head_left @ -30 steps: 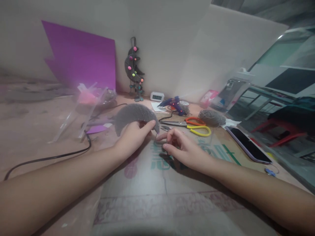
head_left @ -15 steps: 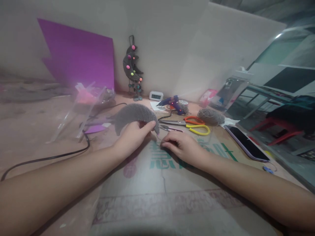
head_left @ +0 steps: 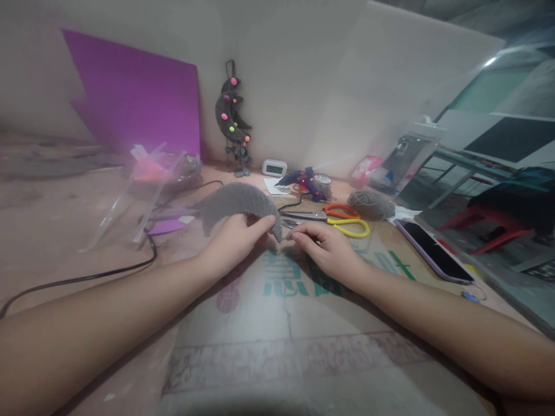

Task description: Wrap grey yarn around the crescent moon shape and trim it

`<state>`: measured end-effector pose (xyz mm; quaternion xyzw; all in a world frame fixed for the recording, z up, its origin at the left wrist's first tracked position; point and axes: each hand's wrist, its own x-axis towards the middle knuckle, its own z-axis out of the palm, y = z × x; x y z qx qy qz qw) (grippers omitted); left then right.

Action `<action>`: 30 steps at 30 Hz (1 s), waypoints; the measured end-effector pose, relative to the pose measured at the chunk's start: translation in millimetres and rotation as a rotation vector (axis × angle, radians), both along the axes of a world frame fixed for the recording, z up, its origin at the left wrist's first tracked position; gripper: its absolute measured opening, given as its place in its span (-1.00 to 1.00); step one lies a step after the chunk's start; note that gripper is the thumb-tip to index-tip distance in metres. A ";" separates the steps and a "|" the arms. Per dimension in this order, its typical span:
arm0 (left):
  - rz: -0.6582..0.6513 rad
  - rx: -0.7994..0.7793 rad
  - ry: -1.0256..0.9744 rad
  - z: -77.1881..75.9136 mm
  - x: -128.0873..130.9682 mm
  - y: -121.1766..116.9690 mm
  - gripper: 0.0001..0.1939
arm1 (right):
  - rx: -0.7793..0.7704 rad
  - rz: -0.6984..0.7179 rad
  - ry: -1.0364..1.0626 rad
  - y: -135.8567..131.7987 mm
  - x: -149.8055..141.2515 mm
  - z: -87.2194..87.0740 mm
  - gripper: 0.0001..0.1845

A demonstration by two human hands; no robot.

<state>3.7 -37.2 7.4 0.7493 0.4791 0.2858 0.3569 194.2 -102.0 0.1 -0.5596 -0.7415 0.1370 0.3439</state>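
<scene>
L hand (head_left: 236, 238) grips grey yarn-wrapped crescent (head_left: 236, 200); R hand (head_left: 330, 249) pinches thin strand (head_left: 287, 235)
Ridged, bowed up, long axis L-to-R, R tip down

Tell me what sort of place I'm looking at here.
Probably a craft table, perhaps in a home or small workshop: a glue gun with a lit red light, scissors with orange and yellow handles, and a ball of grey yarn lie behind the hands.
</scene>
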 end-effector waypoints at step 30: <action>-0.104 -0.117 -0.140 -8.3 1.0 5.7 -0.52 | 0.077 -0.045 -0.003 3.5 4.3 -1.0 -0.78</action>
